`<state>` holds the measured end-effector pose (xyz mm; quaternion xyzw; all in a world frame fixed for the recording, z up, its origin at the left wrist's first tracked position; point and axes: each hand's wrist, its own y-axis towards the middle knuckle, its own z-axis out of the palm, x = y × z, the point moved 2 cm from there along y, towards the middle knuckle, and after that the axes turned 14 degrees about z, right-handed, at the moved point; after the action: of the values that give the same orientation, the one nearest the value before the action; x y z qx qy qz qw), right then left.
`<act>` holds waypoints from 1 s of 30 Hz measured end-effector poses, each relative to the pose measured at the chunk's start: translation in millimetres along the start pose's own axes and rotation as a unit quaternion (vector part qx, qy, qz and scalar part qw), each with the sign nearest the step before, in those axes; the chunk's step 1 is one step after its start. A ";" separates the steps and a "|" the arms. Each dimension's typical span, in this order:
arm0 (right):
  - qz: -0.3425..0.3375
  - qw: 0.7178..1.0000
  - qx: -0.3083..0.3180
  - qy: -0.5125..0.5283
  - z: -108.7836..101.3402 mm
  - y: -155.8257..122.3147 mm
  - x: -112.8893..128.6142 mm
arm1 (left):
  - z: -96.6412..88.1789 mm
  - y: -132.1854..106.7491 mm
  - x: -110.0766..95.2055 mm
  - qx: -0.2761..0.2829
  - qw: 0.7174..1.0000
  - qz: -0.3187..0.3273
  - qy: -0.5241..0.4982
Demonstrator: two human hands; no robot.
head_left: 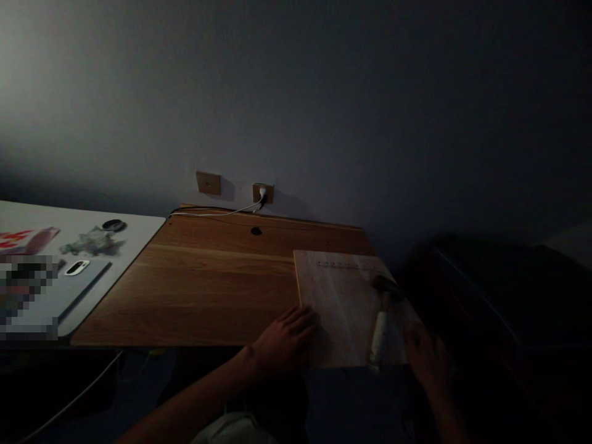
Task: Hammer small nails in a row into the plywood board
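Board point(340, 308): right of centre in the lower half of the frame, lying flat on the wooden table point(198, 283), its near edge jutting past the table's front edge.
Row point(346, 265): small marks or fittings in a line near the board's far edge; too dim to tell which.
Hammer point(379, 324): lying on the right part of the board, dark head toward the upper right, pale handle running down to the board's near edge; neither hand is on it.
Left hand point(289, 336): at the board's left edge, fingers bent and touching it; whether they grip or merely rest, I cannot tell.
Right hand point(425, 354): at the board's lower right edge, in deep shadow; I cannot tell whether the fingers clasp the edge or lie loose.
Hole point(256, 231): dark and round, toward the back of the wooden table.
Wall point(296, 111): grey, filling the upper frame, with a plate point(208, 183) and, just right of it, a socket point(269, 196) holding a white plug point(263, 192).
White table point(139, 243): at the left of the frame, beside the wooden one, bearing a crumpled bag point(95, 240), a dark round thing point(113, 225) and a red-and-white packet point(32, 240).
Right side: a large dark shape point(518, 296), too dim to name.
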<state>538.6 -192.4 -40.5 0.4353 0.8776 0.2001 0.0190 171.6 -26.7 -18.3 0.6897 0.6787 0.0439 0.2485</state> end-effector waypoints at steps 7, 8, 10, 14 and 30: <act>0.120 0.989 0.080 -0.015 -12.1 -15.4 24.4 | -18.8 -20.4 -2.1 0.015 1.000 -0.012 -0.001; 0.126 0.988 0.084 -0.013 -14.9 -18.3 29.4 | -22.0 -24.2 -2.4 0.012 1.000 -0.016 0.000; 0.127 0.988 0.089 -0.009 -20.0 -24.3 38.4 | -28.2 -32.9 -2.6 0.008 1.000 -0.024 0.004; 0.100 0.988 0.117 0.002 -28.2 -35.9 50.6 | -40.2 -55.7 -2.2 -0.002 0.999 -0.038 0.021; -0.131 0.966 0.192 0.110 -58.9 -92.1 127.9 | -101.3 -185.6 -10.5 -0.061 0.980 -0.123 0.144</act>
<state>377.4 -163.3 -2.2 0.2874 0.9456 0.0706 -0.1354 -39.2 -16.4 -1.7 0.5708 0.7833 0.1531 0.1930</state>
